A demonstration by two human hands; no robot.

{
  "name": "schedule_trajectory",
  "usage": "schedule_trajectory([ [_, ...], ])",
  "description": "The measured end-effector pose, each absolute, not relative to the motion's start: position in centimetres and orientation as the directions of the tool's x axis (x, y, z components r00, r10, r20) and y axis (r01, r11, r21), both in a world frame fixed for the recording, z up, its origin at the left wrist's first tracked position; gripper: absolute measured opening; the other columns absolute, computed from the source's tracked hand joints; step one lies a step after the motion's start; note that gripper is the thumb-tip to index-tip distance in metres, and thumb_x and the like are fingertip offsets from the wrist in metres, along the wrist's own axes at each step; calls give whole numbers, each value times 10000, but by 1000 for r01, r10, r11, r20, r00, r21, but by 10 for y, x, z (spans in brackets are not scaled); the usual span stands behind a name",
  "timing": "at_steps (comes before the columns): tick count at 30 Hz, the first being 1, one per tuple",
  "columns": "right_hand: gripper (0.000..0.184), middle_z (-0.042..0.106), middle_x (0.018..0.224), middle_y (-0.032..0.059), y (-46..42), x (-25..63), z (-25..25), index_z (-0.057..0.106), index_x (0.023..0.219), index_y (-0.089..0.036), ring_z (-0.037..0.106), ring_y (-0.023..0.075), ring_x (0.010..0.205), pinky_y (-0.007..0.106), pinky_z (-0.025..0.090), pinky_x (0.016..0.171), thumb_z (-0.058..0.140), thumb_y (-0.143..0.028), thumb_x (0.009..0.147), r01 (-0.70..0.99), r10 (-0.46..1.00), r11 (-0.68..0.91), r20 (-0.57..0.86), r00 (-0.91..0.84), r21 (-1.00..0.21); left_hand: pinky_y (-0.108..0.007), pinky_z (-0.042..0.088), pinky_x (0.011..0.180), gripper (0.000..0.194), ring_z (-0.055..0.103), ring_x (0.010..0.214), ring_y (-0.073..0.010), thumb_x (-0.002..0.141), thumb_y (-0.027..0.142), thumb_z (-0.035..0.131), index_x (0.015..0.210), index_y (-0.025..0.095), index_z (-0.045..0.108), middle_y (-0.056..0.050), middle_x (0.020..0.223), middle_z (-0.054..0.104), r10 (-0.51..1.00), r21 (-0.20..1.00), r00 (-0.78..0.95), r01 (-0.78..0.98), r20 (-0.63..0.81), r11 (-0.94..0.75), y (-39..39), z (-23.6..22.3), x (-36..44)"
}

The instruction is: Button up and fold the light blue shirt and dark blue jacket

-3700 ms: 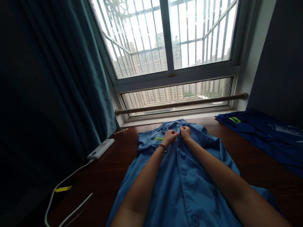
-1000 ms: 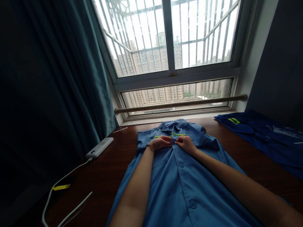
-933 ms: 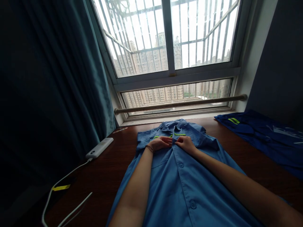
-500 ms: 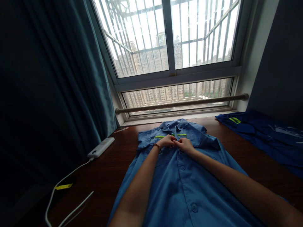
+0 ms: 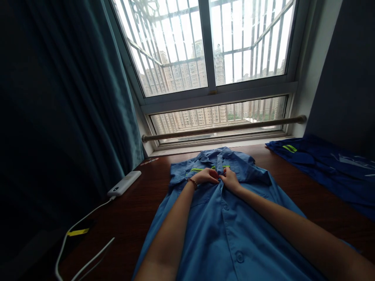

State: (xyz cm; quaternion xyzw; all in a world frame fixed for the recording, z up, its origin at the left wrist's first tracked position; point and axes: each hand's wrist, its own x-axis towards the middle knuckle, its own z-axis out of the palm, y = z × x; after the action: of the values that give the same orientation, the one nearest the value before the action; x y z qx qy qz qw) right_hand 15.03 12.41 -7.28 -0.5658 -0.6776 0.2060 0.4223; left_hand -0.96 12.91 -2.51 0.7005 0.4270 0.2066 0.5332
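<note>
Pinched narrowly, front-edge cloth is between the fingers of left hand [image 5: 206, 176] and right hand [image 5: 230, 180]. Light-blue shirt [image 5: 205, 230] lies lengthwise on the table [image 5: 123, 222], collar toward the window [image 5: 216, 113]; forearms cover parts of it. Power bank [image 5: 125, 183] lies left, dark-blue garment [image 5: 322, 168] right.

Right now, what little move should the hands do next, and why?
Maybe the left hand and right hand should gently smooth the front of the light-blue cloth shirt, because it looks creased just below their fingers, near a round blue button.
</note>
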Motion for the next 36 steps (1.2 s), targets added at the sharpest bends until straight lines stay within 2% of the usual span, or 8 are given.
schedule_trajectory([
  [6,201,569,605,12,127,154,-69,488,873,-151,563,171,600,264,409,604,536,-219,690,534,936,261,346,63,-804,-230,435,615,303,538,602,-99,586,278,677,848,130,644,-18,716,615,801,903,563,425,-205,-67,129,-24,-8],
  [10,208,576,616,23,143,170,-66,502,885,-142,575,183,638,288,426,649,514,-235,699,500,935,191,312,169,-845,-213,424,545,163,529,553,-112,628,221,617,757,125,644,-7,609,585,843,705,512,658,-164,-263,132,-23,-2],
  [13,161,562,592,25,160,184,-68,520,792,-143,578,192,638,298,443,634,548,-211,649,464,935,106,247,255,-879,-233,420,583,65,536,592,-141,600,123,603,663,128,619,-15,598,560,914,563,400,771,-64,-298,138,-21,2],
  [17,107,541,568,24,181,192,-67,509,680,-148,577,194,608,294,462,562,566,-160,590,378,935,27,157,318,-925,-313,396,735,115,544,786,-217,640,33,529,684,123,586,-90,754,559,976,448,185,868,113,-216,139,-23,11],
  [23,193,569,662,34,183,183,-49,472,832,-158,578,154,519,267,484,440,549,-230,670,121,938,28,68,341,-992,-361,337,844,243,458,996,-258,787,60,343,904,103,552,-166,1008,481,927,367,27,913,373,-175,122,-32,31],
  [27,156,581,716,46,171,185,-41,432,826,-174,595,145,543,257,512,450,533,-221,716,-52,943,27,8,334,-998,-247,383,698,175,508,729,-152,824,255,423,808,147,560,-61,794,534,881,565,124,724,457,-395,118,-38,33],
  [31,122,576,731,41,165,192,-37,393,822,-180,612,149,578,257,527,461,493,-192,755,-165,947,31,-24,320,-986,-208,318,481,374,397,461,-83,771,475,465,688,125,567,28,504,444,924,853,352,429,147,-299,115,-40,37],
  [36,128,574,676,24,161,190,-31,396,870,-188,626,170,611,271,533,478,477,-182,771,-186,959,67,12,283,-980,-204,332,484,375,446,505,-75,537,410,709,739,103,629,11,604,549,838,918,532,381,-121,-110,105,-20,32],
])
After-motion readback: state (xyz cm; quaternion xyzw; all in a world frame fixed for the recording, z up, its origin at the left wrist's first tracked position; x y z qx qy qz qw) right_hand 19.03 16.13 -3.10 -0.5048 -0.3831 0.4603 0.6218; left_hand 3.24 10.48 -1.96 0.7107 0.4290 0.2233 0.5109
